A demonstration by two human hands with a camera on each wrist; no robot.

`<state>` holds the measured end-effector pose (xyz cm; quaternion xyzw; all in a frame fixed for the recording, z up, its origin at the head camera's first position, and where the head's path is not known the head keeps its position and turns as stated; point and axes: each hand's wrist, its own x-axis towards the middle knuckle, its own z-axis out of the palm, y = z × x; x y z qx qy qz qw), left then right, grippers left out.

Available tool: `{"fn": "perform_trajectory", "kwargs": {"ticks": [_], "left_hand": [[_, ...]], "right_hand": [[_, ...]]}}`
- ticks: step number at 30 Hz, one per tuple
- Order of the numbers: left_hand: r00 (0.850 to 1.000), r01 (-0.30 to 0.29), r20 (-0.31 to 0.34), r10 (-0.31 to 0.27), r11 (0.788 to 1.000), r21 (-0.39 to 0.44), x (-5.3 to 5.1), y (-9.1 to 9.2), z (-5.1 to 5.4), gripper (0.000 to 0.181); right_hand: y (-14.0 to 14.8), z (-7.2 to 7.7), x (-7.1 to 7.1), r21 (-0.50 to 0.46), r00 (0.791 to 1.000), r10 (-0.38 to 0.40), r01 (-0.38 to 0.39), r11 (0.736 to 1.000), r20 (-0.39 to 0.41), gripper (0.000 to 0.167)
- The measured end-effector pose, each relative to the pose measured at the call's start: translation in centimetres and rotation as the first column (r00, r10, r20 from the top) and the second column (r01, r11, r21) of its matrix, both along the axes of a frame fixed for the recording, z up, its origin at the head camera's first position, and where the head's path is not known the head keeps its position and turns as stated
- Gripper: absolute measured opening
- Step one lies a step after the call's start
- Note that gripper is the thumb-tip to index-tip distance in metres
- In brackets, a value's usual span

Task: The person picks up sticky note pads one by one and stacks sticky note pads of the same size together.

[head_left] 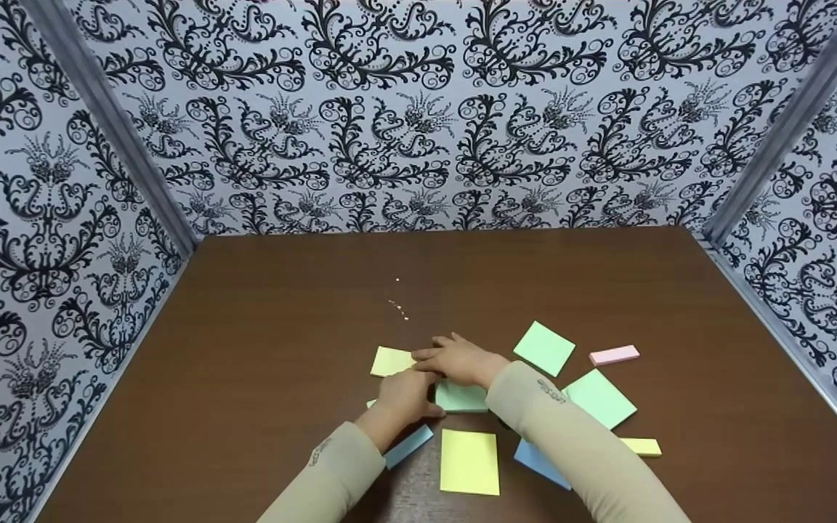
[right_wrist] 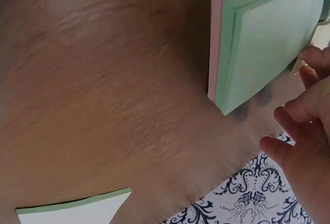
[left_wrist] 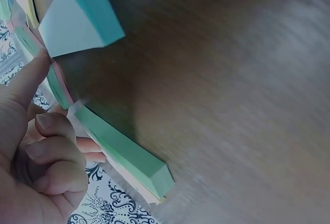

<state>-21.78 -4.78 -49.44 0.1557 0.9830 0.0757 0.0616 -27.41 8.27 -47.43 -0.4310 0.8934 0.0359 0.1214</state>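
Observation:
In the middle of the table, both hands are at a stack of sticky note pads [head_left: 461,398], green over pink. My left hand [head_left: 402,396] grips the stack's left side, thumb at the near edge and a finger at the far one; its other fingers are curled in the left wrist view. Over the far edge lies my right hand [head_left: 456,360], its loosely bent fingers reaching left beside the green-and-pink stack [right_wrist: 268,43]; its thumb is hidden in the right wrist view. A narrow blue pad [head_left: 409,446] lies just below the left hand, and a yellow pad [head_left: 392,361] just beyond it.
Nearer lies a yellow square pad [head_left: 469,462]. The right sleeve partly covers a blue pad [head_left: 540,465] and a narrow yellow pad [head_left: 642,447]. Rightward are two green pads, one farther back [head_left: 544,349], and a narrow pink pad [head_left: 615,355]. Patterned walls [head_left: 418,131] enclose the brown table.

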Motion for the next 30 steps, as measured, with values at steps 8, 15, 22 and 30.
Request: {"fn": "perform_trajectory", "kwargs": {"ticks": [8,15,22,30], "left_hand": [[1.000,0.001,-0.020,-0.001,1.000,-0.001,0.1,0.0,0.0,0.057],[0.999,0.008,-0.032,-0.008,1.000,0.002,0.0,0.0,0.0,0.057],[1.000,-0.011,-0.002,0.011,1.000,-0.019,0.0,0.1,0.1,0.056],[0.999,-0.037,0.034,0.037,0.999,-0.005,-0.1,0.0,0.1,0.062]], "right_hand": [[-0.2,0.2,0.0,0.018,1.000,-0.023,0.023,1.000,-0.008,0.044],[0.1,0.4,0.0,0.033,0.998,-0.054,0.054,0.998,0.015,0.044],[1.0,0.5,-0.6,0.104,0.995,-0.094,0.092,0.990,0.014,0.050],[3.1,0.5,-1.3,0.087,0.994,-0.110,0.107,0.990,0.024,0.051]]}}
